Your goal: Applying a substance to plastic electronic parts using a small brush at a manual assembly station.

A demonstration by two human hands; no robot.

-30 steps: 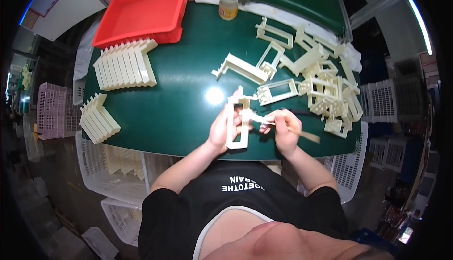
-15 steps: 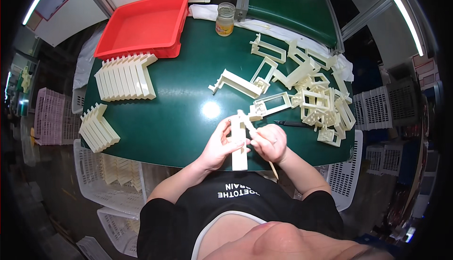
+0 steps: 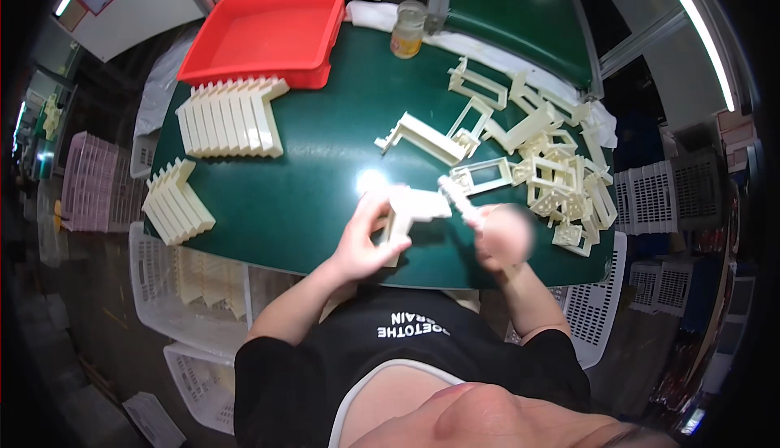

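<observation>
My left hand (image 3: pixel 360 241) is closed round a cream plastic L-shaped part (image 3: pixel 418 203), tilted above the near middle of the green table. Its short arm points to the right, and my thumb presses on the lower end. Just right of it, my right hand (image 3: pixel 504 238), smeared by motion, grips a thin stick with a white, wrapped-looking end (image 3: pixel 458 196). That white end is apart from the part. Beyond it lies a cream open-frame part (image 3: pixel 490 173) on the table.
Two rows of cream L-shaped parts (image 3: pixel 231 123) stand at the left, below a red tray (image 3: pixel 331 46). A jar (image 3: pixel 409 32) stands at the back. Loose cream frames (image 3: pixel 556 180) are heaped at the right. White crates (image 3: pixel 150 285) flank me below the green table (image 3: pixel 325 107).
The white-ended stick has come off the part and moved right with my right hand. My left hand has turned the part, so its short arm faces right. The whole view has shifted slightly.
</observation>
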